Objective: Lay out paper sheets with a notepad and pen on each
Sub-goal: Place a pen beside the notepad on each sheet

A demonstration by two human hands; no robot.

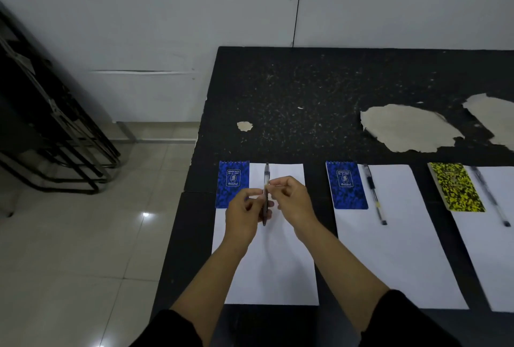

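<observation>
Your two hands meet over the leftmost white paper sheet [267, 263] on the worn black tabletop [306, 90]. Your left hand [243, 217] and your right hand [294, 202] both pinch a dark, clear-barrelled pen [266, 179] that stands lengthwise on the sheet, its far end reaching the sheet's far edge and its near end showing just below your left fingers. Whether the pen touches the paper you cannot tell.

A blue spiral-bound notepad [233, 184] lies at the far left corner of that sheet, just beside the pen. To the right, a second white paper sheet [397, 249] carries a second blue spiral notepad [346, 185] at its far left corner, with a second dark pen [374, 193] lying beside it. Further right, at the frame's edge, a third white sheet [492, 249] holds a yellow-and-black speckled notepad [456, 186] and a third dark pen [489, 196].

Pale patches [406, 126] show on the far part of the tabletop where the black coating has peeled. Left of the tabletop are a light tiled floor [83, 235] and stacked black metal frames [50, 124] leaning by the wall.
</observation>
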